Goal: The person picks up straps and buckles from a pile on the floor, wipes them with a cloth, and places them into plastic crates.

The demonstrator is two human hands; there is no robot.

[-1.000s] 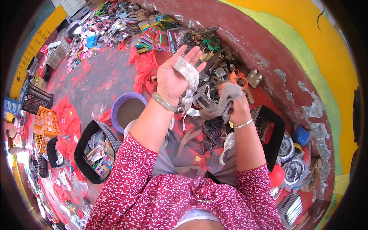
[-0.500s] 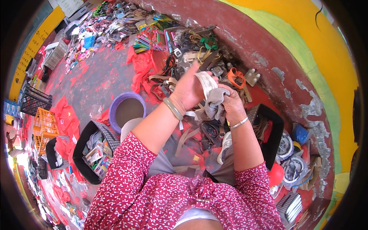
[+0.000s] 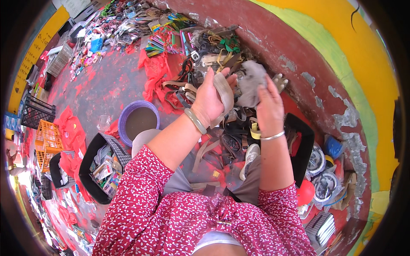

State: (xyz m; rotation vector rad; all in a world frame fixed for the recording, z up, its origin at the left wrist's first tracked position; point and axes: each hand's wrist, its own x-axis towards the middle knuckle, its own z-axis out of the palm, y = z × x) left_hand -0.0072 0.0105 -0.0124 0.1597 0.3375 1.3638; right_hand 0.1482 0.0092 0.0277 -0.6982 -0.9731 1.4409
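A beige woven strap (image 3: 224,94) hangs in a loop over my left hand (image 3: 206,101), lying across the palm and fingers, with the thumb up beside it. My right hand (image 3: 270,112) holds a grey cloth (image 3: 251,83), blurred by motion, up and to the right of the strap. A gap separates the cloth from the strap. Below and beyond both hands lies a heap of belts and straps (image 3: 205,149), partly hidden by my hands. An orange strap that lay to the right is now covered by the cloth and my right hand.
A purple basin (image 3: 123,123) of murky water stands left of my left forearm. A black basket (image 3: 92,175) of small packages sits nearer left; another black basket (image 3: 304,149) is at my right. Wrapped wheels (image 3: 326,187) lie by the peeling wall (image 3: 316,83).
My right hand has swung the grey cloth away from the strap, up and to the right. The strap's loop now hangs more openly across my left hand.
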